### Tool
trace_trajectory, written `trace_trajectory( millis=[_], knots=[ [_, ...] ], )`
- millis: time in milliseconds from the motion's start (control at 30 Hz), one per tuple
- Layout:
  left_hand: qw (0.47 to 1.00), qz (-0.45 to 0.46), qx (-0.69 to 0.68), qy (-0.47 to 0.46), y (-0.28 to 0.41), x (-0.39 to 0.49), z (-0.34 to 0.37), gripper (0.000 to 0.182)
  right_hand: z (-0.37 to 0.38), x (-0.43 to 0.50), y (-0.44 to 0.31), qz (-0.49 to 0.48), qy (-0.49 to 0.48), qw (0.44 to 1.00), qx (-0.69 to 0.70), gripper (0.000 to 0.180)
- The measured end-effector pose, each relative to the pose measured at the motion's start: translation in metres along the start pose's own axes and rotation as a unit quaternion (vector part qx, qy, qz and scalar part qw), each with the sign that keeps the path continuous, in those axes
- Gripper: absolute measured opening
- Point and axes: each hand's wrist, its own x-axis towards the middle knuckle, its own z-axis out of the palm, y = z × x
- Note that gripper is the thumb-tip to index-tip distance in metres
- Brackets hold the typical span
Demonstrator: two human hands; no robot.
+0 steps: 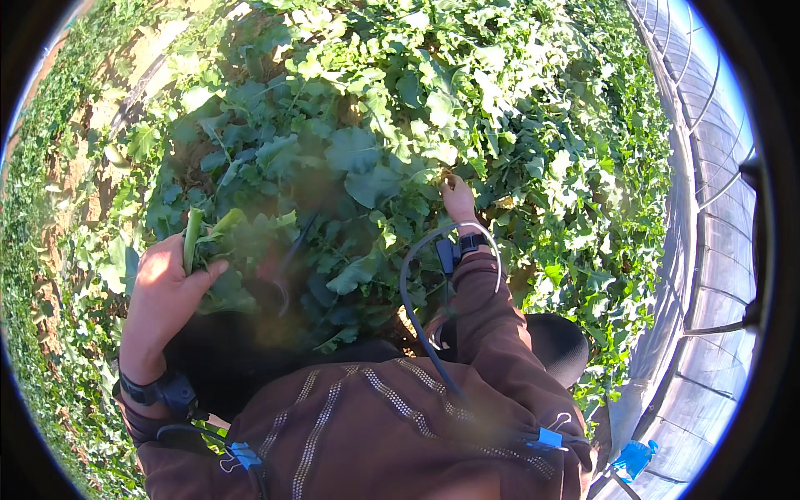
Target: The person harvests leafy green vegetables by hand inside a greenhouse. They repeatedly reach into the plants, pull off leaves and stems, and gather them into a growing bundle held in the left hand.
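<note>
My left hand is closed around a bunch of leafy greens. A pale cut stem sticks up past the thumb, and the leaves hang to the right of the hand, partly blurred. Farther forward and to the right, my right hand reaches into the growing leafy plants. Its fingertips are pinched together at a small yellowish leaf; the foliage partly hides them. Broad, lobed green leaves surround this hand.
A loose grey cable loops past my right wrist. Both wrists wear black straps with devices. Plastic greenhouse sheeting on curved hoops runs along the right. Bare soil shows between plants at left. My knee is bent among the leaves.
</note>
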Motion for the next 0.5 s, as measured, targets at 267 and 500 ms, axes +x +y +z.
trace_trajectory(
  millis=[267, 500],
  knots=[
    [1.000, -0.012, 0.003, -0.023, -0.013, -0.003, -0.010, 0.023, -0.002, -0.048, -0.030, 0.002, -0.072, 0.992, -0.104, 0.035],
    [0.996, -0.034, -0.075, -0.019, -0.024, -0.014, -0.013, 0.021, -0.011, -0.117, -0.029, 0.029, -0.239, 0.956, -0.166, 0.039]
  ],
)
